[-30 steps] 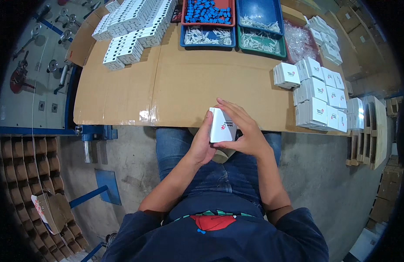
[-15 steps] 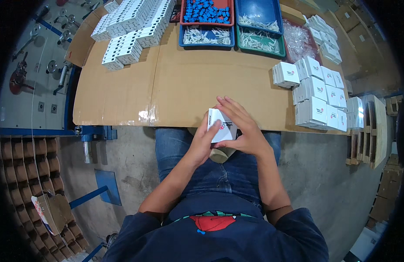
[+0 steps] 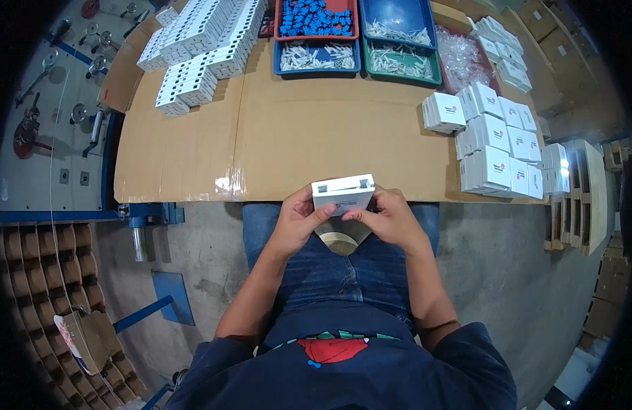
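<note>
A: Grip?
B: Left hand (image 3: 293, 222) and right hand (image 3: 392, 219) closed on a white box (image 3: 343, 199), one each side, thumbs at its near edge. Forearms (image 3: 253, 290) converging.
A: Box where?
B: Desk's (image 3: 330, 137) near edge. White stacks (image 3: 496, 168) desk-right; trays (image 3: 317, 72) desk's far side.

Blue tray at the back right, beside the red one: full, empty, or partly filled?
Partly filled: white pieces lie along the near end of the blue tray, and bare blue floor shows behind them.
</note>
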The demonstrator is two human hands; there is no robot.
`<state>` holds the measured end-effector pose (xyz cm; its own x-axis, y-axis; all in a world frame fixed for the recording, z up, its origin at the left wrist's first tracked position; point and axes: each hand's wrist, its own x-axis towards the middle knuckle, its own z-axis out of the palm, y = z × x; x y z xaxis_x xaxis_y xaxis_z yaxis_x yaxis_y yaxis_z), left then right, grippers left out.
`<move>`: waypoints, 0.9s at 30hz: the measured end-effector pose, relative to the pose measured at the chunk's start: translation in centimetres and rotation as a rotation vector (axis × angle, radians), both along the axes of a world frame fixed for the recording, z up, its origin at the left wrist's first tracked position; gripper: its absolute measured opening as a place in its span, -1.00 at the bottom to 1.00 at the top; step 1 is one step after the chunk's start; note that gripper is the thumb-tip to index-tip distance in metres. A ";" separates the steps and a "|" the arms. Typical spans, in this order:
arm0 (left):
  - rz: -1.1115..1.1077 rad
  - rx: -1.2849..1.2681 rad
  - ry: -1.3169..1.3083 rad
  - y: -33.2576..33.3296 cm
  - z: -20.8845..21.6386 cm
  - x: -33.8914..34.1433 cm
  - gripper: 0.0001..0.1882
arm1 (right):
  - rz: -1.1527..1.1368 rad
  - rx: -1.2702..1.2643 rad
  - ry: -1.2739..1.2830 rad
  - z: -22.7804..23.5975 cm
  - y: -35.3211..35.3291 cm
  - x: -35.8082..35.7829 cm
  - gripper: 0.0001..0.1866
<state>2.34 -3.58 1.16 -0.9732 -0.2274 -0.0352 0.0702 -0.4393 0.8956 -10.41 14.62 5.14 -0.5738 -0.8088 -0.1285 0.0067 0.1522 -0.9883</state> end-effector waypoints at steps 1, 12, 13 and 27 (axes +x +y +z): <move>-0.004 -0.011 0.012 -0.1 0.0 0.1 -0.52 | 0.021 0.007 0.049 0.0 0.0 0.0 -0.58; 0.001 -0.050 0.018 -0.1 1.0 -0.2 -0.52 | -0.185 -0.220 0.010 0.1 -1.0 0.5 -0.49; 0.008 -0.058 0.002 -0.1 1.0 -0.2 -0.53 | -0.192 -0.300 -0.030 0.1 -0.9 0.4 -0.48; 0.072 -0.104 0.067 1.1 1.9 -0.3 -0.54 | -0.274 -0.345 0.059 -0.1 -0.9 0.8 -0.65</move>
<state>2.01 -2.52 3.05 -0.9535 -0.2959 0.0572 0.1599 -0.3359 0.9282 -9.64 13.73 5.08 -0.7709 -0.6160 0.1619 -0.0572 -0.1862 -0.9808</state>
